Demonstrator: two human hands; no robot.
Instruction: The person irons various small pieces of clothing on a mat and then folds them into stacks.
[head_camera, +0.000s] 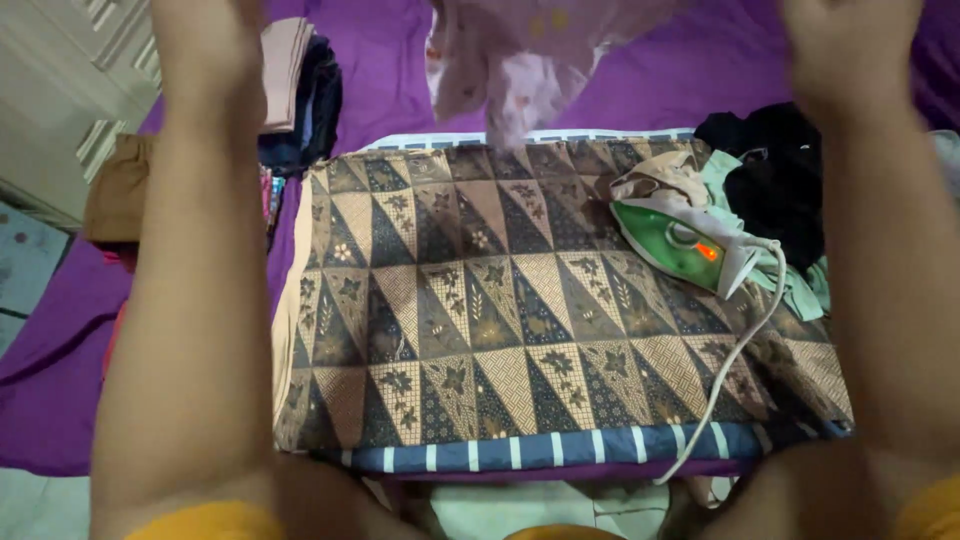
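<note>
Both my forearms are raised over the bed. My left hand reaches the top edge at the left and my right hand reaches it at the right; the fingers of both are cut off by the frame. Between them a pale pink patterned garment hangs blurred in the air above the far edge of the brown patterned cloth. Whether either hand grips the garment is hidden. A green and white iron lies on the cloth's right side with an orange light lit, its white cord trailing toward me.
The patterned cloth lies on a blue-and-white striped pad over a purple sheet. Folded clothes are stacked at the far left. A heap of black and pale green clothes sits at the right. A white cabinet stands at the left.
</note>
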